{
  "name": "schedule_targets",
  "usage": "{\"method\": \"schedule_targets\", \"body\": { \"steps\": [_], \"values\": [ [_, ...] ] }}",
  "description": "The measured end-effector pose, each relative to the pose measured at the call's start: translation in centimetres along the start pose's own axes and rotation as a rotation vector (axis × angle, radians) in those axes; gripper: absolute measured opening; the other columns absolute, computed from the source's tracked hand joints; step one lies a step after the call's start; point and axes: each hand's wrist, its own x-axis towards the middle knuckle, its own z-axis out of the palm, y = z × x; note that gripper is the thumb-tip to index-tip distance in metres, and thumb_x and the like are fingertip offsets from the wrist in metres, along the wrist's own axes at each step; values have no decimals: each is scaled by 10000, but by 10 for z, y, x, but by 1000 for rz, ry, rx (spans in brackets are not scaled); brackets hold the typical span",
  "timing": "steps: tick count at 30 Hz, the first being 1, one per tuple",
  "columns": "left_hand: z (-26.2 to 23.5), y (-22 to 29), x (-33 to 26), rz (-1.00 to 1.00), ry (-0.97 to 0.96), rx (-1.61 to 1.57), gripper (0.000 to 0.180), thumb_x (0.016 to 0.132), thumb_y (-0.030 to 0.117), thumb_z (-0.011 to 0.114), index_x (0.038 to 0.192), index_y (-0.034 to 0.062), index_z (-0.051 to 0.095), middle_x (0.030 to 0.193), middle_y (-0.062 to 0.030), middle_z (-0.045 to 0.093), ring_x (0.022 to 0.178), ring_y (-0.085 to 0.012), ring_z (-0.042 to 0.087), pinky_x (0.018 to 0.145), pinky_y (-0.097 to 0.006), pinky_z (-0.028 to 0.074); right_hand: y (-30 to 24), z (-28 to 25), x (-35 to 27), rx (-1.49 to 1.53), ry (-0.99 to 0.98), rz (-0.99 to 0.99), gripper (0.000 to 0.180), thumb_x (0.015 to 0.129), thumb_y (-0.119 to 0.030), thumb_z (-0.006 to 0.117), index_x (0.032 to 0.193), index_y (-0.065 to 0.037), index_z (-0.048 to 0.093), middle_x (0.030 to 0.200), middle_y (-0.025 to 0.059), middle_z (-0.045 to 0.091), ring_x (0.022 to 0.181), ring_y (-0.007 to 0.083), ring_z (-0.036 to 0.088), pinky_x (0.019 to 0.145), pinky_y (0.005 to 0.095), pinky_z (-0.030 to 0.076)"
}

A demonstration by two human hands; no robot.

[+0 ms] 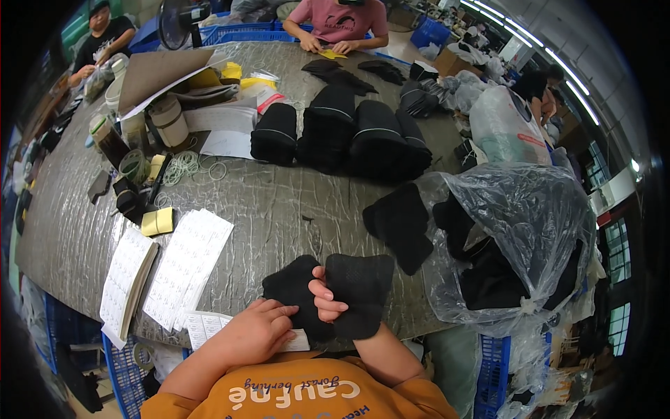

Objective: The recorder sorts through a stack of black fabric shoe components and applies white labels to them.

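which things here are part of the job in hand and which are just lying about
Likely in the job:
- black piece in the right hand
- another black piece by the left hand
- white sheet partly hidden by the left hand

Seemingly just lying about:
- fan
- lidded container
- blue basket

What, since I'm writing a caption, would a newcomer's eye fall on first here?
Most striking are the banded black stacks, grouped toward the far side of the table. At the near edge, the right hand holds a black piece while the left hand touches another black piece. On the right, a large clear plastic bag holds black material.
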Motion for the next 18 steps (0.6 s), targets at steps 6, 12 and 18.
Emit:
{"method": "schedule_targets", "body": {
  "steps": [6,12,18],
  "values": [
    [0,1,0,-7,5,-1,179,818,146,637,887,-8,578,1219,-185,605,1025,-346,566,898,-431,443,1,-2,3,22,-88,66,453,965,-290,431,1326,-19,463,913,117,522,597,154,464,551,263,338],
    [1,0,0,-5,9,-1,187,814,145,637,904,-12,586,1208,-186,610,1026,-347,567,906,-433,442,4,1,0,-16,-96,79,433,970,-287,422,1317,-34,477,923,103,518,587,139,460,540,253,337],
    [0,1,0,-17,-4,-1,192,804,133,628,926,-12,594,1215,-189,607,1038,-346,565,913,-430,440,4,-2,-1,-43,-104,91,425,978,-290,403,1301,-26,486,911,98,505,568,127,450,530,238,331]
  ]
}}
